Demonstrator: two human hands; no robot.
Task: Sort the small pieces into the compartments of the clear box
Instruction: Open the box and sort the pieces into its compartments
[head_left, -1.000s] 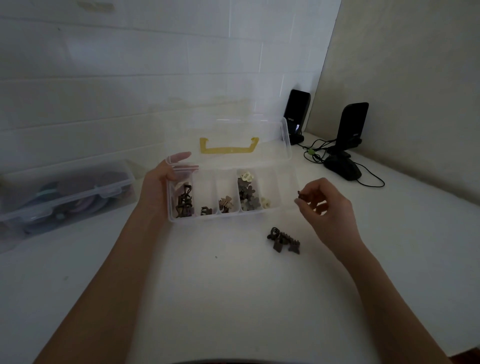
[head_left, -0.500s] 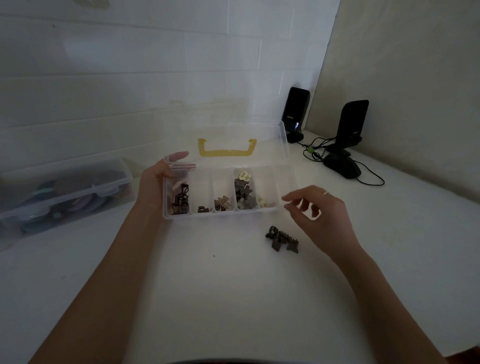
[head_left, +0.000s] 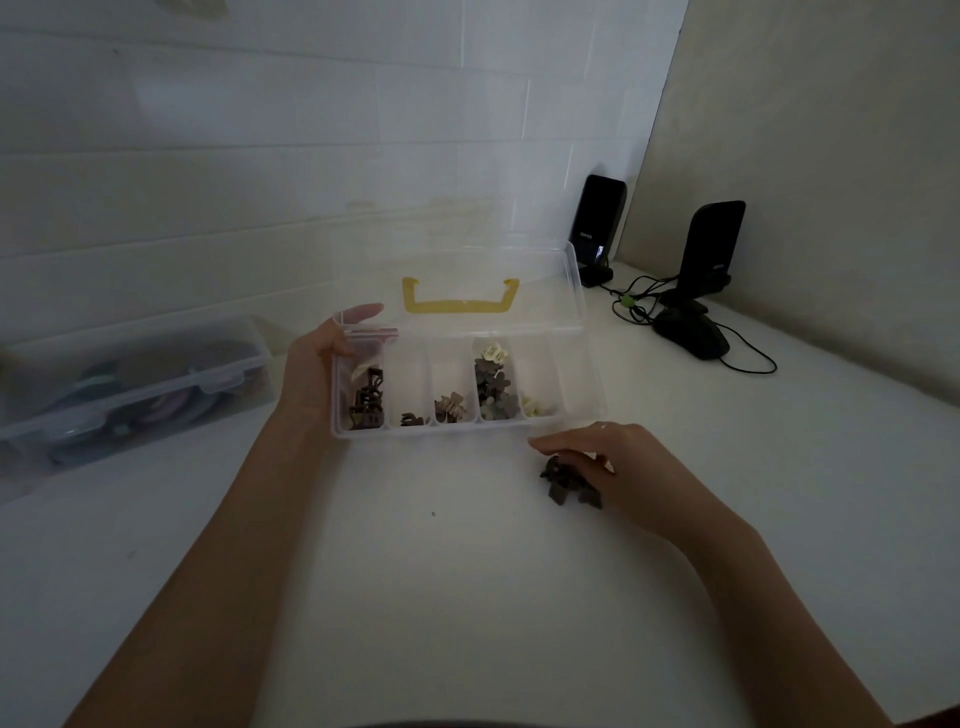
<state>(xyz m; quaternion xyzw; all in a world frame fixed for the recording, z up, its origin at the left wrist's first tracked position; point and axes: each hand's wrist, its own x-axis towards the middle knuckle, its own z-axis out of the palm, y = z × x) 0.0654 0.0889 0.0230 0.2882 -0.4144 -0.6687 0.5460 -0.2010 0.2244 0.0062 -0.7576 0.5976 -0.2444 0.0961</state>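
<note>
Two black speakers (head_left: 597, 228) and a mouse (head_left: 691, 335) sit at two o'clock from my clear box (head_left: 582, 400). My left hand (head_left: 311, 369) grips its nine o'clock wall; my right hand (head_left: 618, 467), fingers spread, covers the loose dark pieces (head_left: 558, 480).

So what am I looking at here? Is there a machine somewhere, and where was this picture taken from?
No machine: a person works with two bare hands, and a wide-angle camera worn on the head looks down at them. On the white table stands a clear box with its lid open and a yellow handle on the lid. It is split into compartments, most holding small dark or cream pieces. The left hand grips the box's left end to steady it. The right hand reaches down onto a little pile of dark pieces lying loose in front of the box; whether it has pinched one yet cannot be told. Off to the left is another clear container, and at the back right two black speakers and a mouse.
</note>
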